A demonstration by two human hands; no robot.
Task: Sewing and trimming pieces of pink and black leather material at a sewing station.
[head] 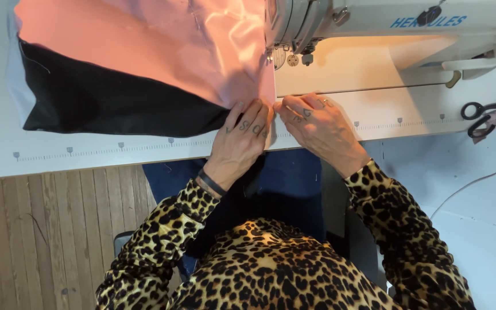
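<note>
Head view, looking straight down over a sewing station.

Pink satin fabric (144,46) lies spread across the white tabletop (87,158), its near corner drawn down to a point just below the sewing machine (374,23) head. A black fabric panel (104,100) sits against the pink piece's lower edge – whether joined to it or merely tucked under cannot be told from here.

Left hand (242,138): laid flat, fingers extended forward, fingertips pressing on the pink corner where it meets the black – apparently pinning the layers so the slippery cloth does not creep. Right hand (317,123): fingers curled, thumb and forefinger pinching the fabric's right edge at the same corner. The two hands nearly touch, both working one small spot in line with the needle area (276,54); the edge runs straight up toward the presser foot, which suggests alignment for feeding.

Bulk of the cloth is pushed to the left and back, away from the machine arm, keeping its weight supported on the tabletop.

Black-handled scissors (480,115) rest well apart to the right, with a scrap of pinkish cloth by the handles – within reach yet off the work. A ruler scale (116,148) is printed along the tabletop's front edge. Wooden floor (41,229) below left.
</note>
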